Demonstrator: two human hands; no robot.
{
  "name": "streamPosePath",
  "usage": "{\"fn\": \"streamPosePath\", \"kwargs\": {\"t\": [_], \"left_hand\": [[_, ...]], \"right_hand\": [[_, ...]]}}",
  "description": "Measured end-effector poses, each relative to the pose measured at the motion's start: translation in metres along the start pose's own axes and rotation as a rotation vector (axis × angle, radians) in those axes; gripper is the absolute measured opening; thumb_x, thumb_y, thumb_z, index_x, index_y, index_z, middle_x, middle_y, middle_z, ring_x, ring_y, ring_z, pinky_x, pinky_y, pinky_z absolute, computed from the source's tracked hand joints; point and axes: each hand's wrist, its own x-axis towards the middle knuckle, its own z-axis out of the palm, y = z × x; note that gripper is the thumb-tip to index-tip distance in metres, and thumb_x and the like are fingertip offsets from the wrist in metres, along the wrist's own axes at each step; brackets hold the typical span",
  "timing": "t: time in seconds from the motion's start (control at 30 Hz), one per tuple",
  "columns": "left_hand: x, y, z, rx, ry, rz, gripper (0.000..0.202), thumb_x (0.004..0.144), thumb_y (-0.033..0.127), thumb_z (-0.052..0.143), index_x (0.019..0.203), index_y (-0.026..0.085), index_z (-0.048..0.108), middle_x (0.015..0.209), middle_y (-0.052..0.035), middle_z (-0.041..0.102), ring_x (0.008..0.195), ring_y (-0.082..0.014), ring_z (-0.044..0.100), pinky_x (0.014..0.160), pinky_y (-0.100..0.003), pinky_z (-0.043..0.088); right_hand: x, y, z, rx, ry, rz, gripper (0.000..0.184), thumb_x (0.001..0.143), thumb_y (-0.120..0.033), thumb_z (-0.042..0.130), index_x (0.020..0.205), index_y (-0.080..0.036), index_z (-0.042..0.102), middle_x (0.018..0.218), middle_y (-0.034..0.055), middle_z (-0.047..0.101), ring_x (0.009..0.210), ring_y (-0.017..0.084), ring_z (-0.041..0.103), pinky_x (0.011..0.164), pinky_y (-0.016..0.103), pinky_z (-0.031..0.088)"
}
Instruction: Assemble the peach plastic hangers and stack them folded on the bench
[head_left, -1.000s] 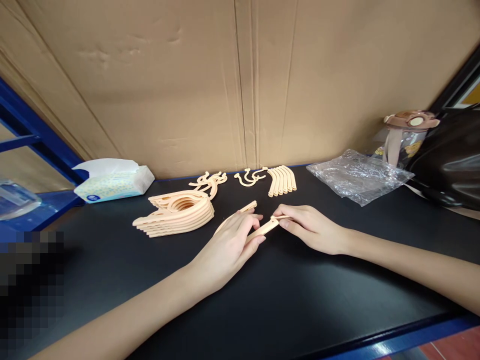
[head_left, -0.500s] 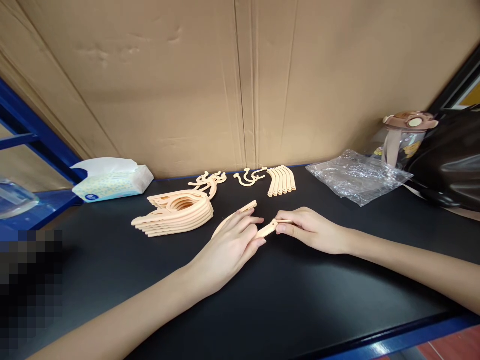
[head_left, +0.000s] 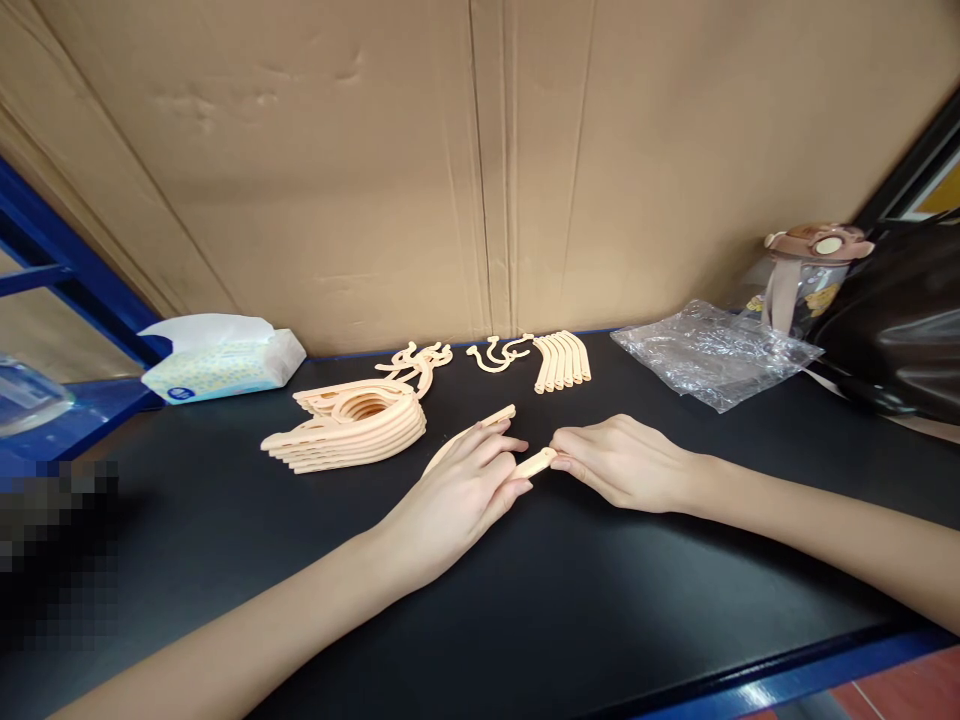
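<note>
A beige plastic hanger piece (head_left: 534,464) lies under my left hand (head_left: 466,490), whose fingers are wrapped over it; one arm sticks out beyond the fingertips toward the back, the other toward the right. My right hand (head_left: 626,462) is closed in a pinch at the tip of the right-hand arm. The thin beige part between its fingers is now mostly hidden by them. To the left of my left hand sits a stack of beige hanger bodies (head_left: 356,445). Loose beige hooks (head_left: 499,356) and a row of curved hanger arms (head_left: 562,362) lie farther back.
More beige hooks (head_left: 416,365) are heaped behind the stack. A tissue pack (head_left: 221,362) stands at the back left. A crumpled clear plastic bag (head_left: 716,355), a drink bottle (head_left: 814,275) and a black bag (head_left: 892,320) are at the right. A cardboard wall (head_left: 337,180) borders the black table (head_left: 600,600).
My right hand has turned over, its knuckles now higher and its fingers more curled, covering the thin part that showed before. My left hand stays nearly still on the hanger piece.
</note>
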Motion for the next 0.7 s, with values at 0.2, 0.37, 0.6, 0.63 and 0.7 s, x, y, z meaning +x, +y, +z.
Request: {"fn": "streamPosePath", "kwargs": {"t": [0.2, 0.37, 0.6, 0.63, 0.7], "left_hand": [[0.0004, 0.0002, -0.0002, -0.001, 0.016, -0.002, 0.027, 0.099, 0.029, 0.038, 0.101, 0.018, 0.062, 0.122, -0.0054, 0.060, 0.136, -0.0227, 0.035, 0.112, -0.042, 0.034], [0.0001, 0.0013, -0.0013, -0.009, 0.016, 0.003, 0.028, 0.099, 0.029, 0.037, 0.100, 0.018, 0.064, 0.122, -0.0062, 0.060, 0.135, -0.0229, 0.036, 0.112, -0.043, 0.034], [0.0003, 0.0034, -0.0032, -0.021, -0.005, -0.004, 0.026, 0.099, 0.030, 0.040, 0.101, 0.019, 0.064, 0.124, -0.0061, 0.060, 0.135, -0.0239, 0.037, 0.111, -0.044, 0.035], [0.0005, 0.0037, -0.0037, -0.025, -0.008, -0.007, 0.026, 0.098, 0.030, 0.040, 0.100, 0.019, 0.064, 0.124, -0.0062, 0.059, 0.135, -0.0242, 0.036, 0.111, -0.044, 0.035], [0.0010, 0.0042, -0.0046, -0.032, -0.016, -0.015, 0.026, 0.098, 0.030, 0.041, 0.097, 0.019, 0.064, 0.125, -0.0062, 0.059, 0.136, -0.0243, 0.035, 0.112, -0.043, 0.034]], "right_hand": [[0.0005, -0.0007, 0.0008, -0.184, 0.112, -0.075, 0.039, 0.101, -0.031, 0.023, 0.079, -0.017, 0.051, 0.067, 0.0005, 0.056, 0.053, 0.012, 0.048, 0.050, 0.028, 0.027], [0.0014, -0.0005, 0.0008, -0.238, 0.179, -0.119, 0.036, 0.099, -0.030, 0.030, 0.074, -0.017, 0.053, 0.065, 0.0005, 0.054, 0.055, 0.012, 0.045, 0.055, 0.029, 0.029], [0.0036, 0.0033, -0.0014, -0.130, 0.162, -0.166, 0.027, 0.093, -0.024, 0.034, 0.075, -0.017, 0.053, 0.067, 0.0002, 0.049, 0.059, 0.013, 0.039, 0.060, 0.028, 0.030], [0.0042, 0.0039, -0.0015, -0.120, 0.157, -0.178, 0.025, 0.092, -0.022, 0.035, 0.075, -0.017, 0.053, 0.067, 0.0004, 0.049, 0.060, 0.014, 0.039, 0.060, 0.028, 0.030], [0.0053, 0.0047, -0.0020, -0.115, 0.156, -0.197, 0.023, 0.089, -0.020, 0.036, 0.075, -0.017, 0.053, 0.068, 0.0014, 0.049, 0.063, 0.015, 0.039, 0.062, 0.029, 0.030]]}}
